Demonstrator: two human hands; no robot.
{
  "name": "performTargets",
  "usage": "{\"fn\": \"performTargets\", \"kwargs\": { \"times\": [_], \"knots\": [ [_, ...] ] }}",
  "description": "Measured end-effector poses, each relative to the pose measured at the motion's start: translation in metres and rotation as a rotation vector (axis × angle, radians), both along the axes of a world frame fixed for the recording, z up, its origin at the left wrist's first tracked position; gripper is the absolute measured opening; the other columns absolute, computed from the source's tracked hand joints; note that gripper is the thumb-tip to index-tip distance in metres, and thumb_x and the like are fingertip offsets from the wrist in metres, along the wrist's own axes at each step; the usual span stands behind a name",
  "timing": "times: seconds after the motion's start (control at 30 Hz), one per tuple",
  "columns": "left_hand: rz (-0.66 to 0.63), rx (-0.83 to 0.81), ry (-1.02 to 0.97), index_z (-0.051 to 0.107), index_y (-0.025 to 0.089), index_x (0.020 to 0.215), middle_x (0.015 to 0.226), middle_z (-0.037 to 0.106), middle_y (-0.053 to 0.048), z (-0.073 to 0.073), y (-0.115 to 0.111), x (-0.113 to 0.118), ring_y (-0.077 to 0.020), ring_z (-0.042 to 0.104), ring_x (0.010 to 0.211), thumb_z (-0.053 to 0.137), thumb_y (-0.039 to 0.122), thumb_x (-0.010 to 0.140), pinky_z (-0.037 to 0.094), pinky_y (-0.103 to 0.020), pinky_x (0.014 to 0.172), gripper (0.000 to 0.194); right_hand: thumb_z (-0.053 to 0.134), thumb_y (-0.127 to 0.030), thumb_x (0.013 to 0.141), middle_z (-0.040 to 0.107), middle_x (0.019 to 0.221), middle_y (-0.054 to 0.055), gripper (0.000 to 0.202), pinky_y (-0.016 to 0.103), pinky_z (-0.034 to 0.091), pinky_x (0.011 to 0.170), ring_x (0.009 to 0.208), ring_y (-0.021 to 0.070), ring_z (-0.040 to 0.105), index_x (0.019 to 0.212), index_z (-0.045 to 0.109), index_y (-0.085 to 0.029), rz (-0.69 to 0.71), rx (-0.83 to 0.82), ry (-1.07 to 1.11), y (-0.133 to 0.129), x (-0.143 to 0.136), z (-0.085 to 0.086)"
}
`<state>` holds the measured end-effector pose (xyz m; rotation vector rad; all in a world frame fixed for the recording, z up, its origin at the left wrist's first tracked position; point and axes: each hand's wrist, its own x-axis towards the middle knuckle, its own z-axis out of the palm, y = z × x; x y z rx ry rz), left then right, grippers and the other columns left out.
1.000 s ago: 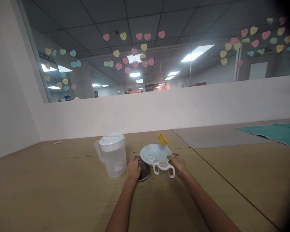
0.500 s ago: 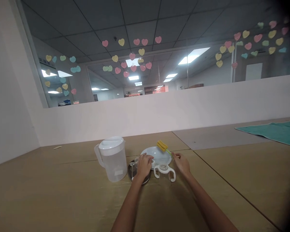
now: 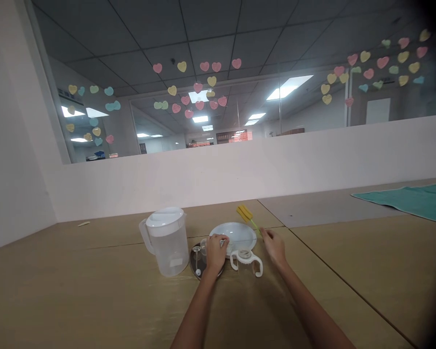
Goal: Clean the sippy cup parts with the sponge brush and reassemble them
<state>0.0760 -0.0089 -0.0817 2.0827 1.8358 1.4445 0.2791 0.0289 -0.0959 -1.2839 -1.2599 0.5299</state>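
My right hand (image 3: 274, 247) is closed around the green handle of a sponge brush (image 3: 245, 213), whose yellow head points up and left above the far rim of a white bowl (image 3: 252, 232). At the bowl's near left edge, my left hand (image 3: 216, 249) has its fingers pinched together; what lies between them is too small and pale to name. Between my hands stands a clear baby bottle (image 3: 245, 266) with a white two-handled collar. Partly under my left hand is a dark round tray (image 3: 198, 269), bearing a straw piece (image 3: 197, 261) and a clear part (image 3: 203, 246).
A translucent lidded pitcher (image 3: 170, 247) stands left of the tray. Far right lies a green cloth (image 3: 410, 201). A small flat scrap (image 3: 83, 224) is at the back left. Behind the table (image 3: 112, 300) rises a white wall (image 3: 203, 179) with a window above.
The sponge brush has lifted slightly, up and away from the bowl. My left hand's fingers have drawn together a little. The view has shifted slightly.
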Motion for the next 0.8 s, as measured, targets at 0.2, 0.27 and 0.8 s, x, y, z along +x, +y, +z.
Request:
{"fn": "performTargets", "kwargs": {
  "times": [0.2, 0.27, 0.8],
  "knots": [
    [-0.121, 0.162, -0.296, 0.066, 0.019, 0.085, 0.091, 0.066, -0.005, -0.005, -0.01, -0.012, -0.0175, 0.058, 0.085, 0.05, 0.038, 0.081, 0.043, -0.031, 0.079, 0.026, 0.053, -0.055, 0.071, 0.066, 0.065, 0.005, 0.043, 0.024, 0.039, 0.057, 0.063, 0.018, 0.058, 0.063, 0.067, -0.015, 0.238, 0.082, -0.084, -0.011, -0.011, 0.009],
    [-0.11, 0.161, -0.409, 0.065, 0.018, 0.087, 0.091, 0.067, -0.006, -0.006, -0.008, -0.013, -0.0179, 0.059, 0.084, 0.05, 0.042, 0.08, 0.044, -0.031, 0.078, 0.03, 0.054, -0.053, 0.071, 0.068, 0.07, 0.004, 0.039, 0.024, 0.04, 0.06, 0.068, 0.0187, 0.061, 0.064, 0.069, -0.018, 0.225, 0.084, -0.235, -0.014, -0.014, 0.009],
    [-0.098, 0.188, -0.655, 0.066, 0.015, 0.086, 0.09, 0.068, -0.008, -0.004, -0.008, -0.013, -0.0186, 0.061, 0.084, 0.056, 0.047, 0.073, 0.046, -0.03, 0.077, 0.036, 0.045, -0.052, 0.08, 0.071, 0.086, 0.006, 0.04, 0.025, 0.04, 0.062, 0.079, 0.0207, 0.063, 0.08, 0.071, -0.021, -0.015, 0.157, -0.473, -0.021, -0.015, 0.009]
  ]
}}
